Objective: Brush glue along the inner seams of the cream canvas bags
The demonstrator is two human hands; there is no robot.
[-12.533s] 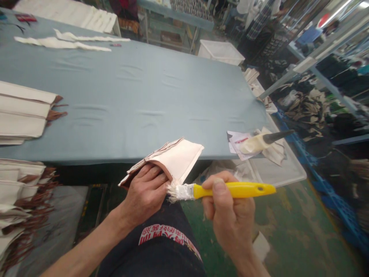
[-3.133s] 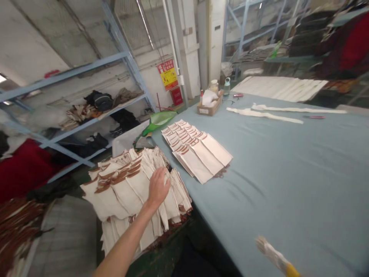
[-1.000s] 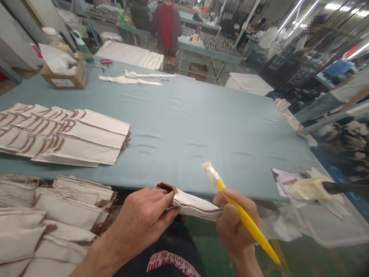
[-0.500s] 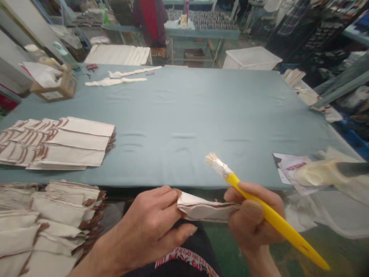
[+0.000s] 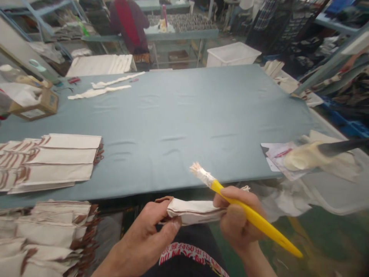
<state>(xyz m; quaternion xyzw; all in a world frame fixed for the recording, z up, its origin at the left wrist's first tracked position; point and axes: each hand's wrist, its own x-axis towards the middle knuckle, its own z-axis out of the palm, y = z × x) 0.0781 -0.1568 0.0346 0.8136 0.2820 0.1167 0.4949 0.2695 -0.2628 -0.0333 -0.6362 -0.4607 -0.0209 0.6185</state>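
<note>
Between my hands, just off the table's near edge, is a cream fabric piece (image 5: 191, 209) with a brown edge, folded in layers. My left hand (image 5: 150, 231) pinches its left end, thumb below and fingers above. At the other end, my right hand (image 5: 240, 215) grips the fabric too, and also holds a brush (image 5: 253, 217) with a yellow handle. Its pale bristles point up and left over the table edge, touching nothing. The brush's neck looks wrapped in white. My right fingers partly cover the fabric's right end.
Stacks of similar cream pieces (image 5: 62, 167) lie on the blue-grey table (image 5: 187, 111) at left, with more piles (image 5: 49, 227) below. A cardboard box (image 5: 43, 104) and fabric strips (image 5: 100, 91) sit farther back. At right are papers (image 5: 276, 154) and a pale, dark-necked container (image 5: 302, 156).
My view has swung to the right, so the table things appear shifted left. My left thumb has come up onto the fabric's end. The brush stays in my right hand.
</note>
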